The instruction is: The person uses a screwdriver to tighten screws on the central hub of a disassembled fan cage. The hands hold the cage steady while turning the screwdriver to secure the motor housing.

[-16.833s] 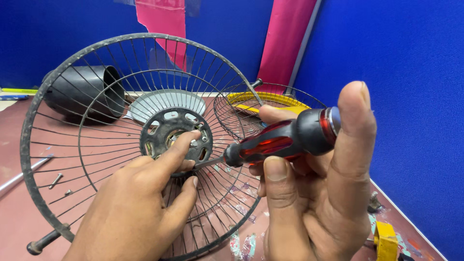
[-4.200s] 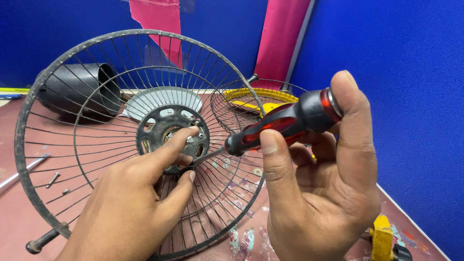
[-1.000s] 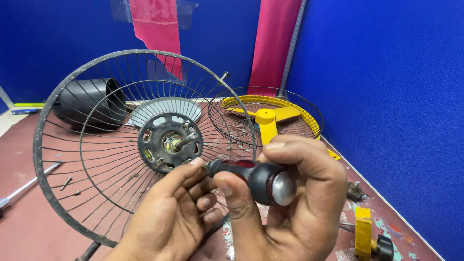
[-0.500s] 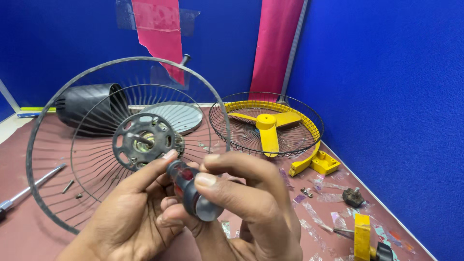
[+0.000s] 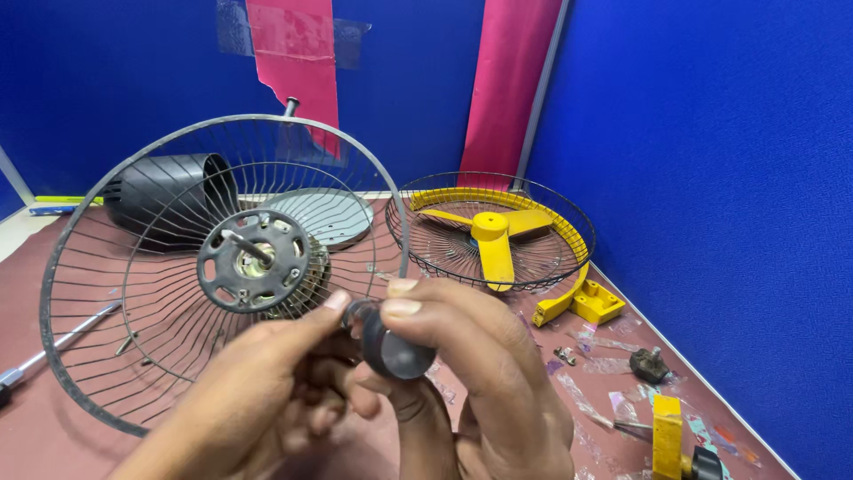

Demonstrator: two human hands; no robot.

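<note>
Both hands low centre: right hand (image 5: 480, 373) and left hand (image 5: 267, 400) pinching screwdriver (image 5: 391, 342), butt toward camera. Rigid, light; smooth handle likely slippery. Wire fan guard (image 5: 89, 267) just beyond fingertips.

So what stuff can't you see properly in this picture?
- Head view: the dark round-ended tool handle is end-on, and the fingers hide its shaft and tip.
- The left hand and right hand hide the grey wire fan guard's lower right part.
- The long metal tool runs off the left edge.
- The yellow block is cut off by the bottom edge.
</note>
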